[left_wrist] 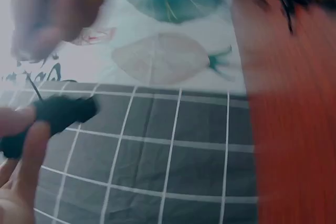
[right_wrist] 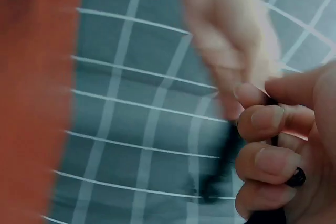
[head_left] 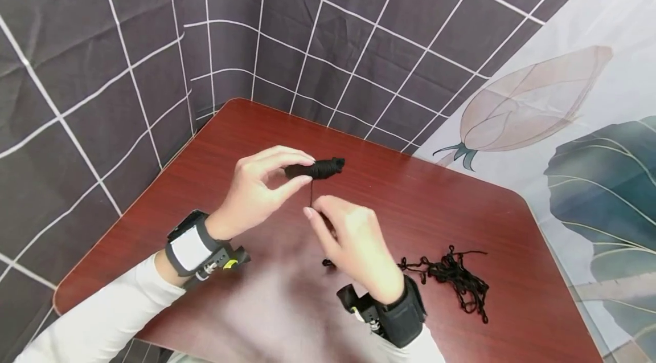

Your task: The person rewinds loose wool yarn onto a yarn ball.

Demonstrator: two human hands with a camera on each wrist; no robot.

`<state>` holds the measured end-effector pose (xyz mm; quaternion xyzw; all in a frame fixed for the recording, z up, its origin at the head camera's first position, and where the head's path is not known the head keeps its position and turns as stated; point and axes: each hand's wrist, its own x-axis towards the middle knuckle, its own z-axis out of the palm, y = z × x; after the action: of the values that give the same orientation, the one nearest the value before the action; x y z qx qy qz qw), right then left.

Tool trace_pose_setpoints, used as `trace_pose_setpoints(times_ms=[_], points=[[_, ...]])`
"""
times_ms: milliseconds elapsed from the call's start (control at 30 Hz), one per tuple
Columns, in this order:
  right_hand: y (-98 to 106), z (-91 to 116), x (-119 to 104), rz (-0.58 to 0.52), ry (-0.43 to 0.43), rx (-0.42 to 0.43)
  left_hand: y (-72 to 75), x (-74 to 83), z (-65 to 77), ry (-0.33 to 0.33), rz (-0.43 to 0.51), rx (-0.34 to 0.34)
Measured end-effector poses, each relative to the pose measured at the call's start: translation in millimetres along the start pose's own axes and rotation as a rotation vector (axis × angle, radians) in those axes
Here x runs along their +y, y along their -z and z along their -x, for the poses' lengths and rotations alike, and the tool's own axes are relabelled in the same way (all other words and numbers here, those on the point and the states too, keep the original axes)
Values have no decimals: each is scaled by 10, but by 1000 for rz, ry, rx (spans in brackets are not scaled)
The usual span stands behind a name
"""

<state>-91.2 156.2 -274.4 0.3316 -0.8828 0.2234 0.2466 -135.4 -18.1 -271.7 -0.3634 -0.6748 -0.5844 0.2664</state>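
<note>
Within left grip (head_left: 252,187), wound black cord (head_left: 326,169)

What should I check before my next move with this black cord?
1. Bundle held: ok, the left hand grips it between thumb and fingers.
2. Strand in hand: ok, the right hand pinches it.
3. Strand straight between the hands: ok, it looks straight in the head view.
4. Loose pile laid out neatly: not ok, it lies in jumbled loops on the table.
5. Strand joined to the pile: cannot tell, the right hand hides part of the path.
</note>
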Motion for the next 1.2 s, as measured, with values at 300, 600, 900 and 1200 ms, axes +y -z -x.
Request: trace_pose_setpoints(times_ms=[300,600,900,1200], points=[[321,-239,358,-595,-130,-86,64,-42,86,171,552,-298],[-143,56,260,-660,-162,-141,45,-26,25,133,499,-58],[372,-214,96,-412,24,2,94,6,32,65,394,-314],[169,-132,236,-851,-179,-70,43,-34,41,98,681,-197]])
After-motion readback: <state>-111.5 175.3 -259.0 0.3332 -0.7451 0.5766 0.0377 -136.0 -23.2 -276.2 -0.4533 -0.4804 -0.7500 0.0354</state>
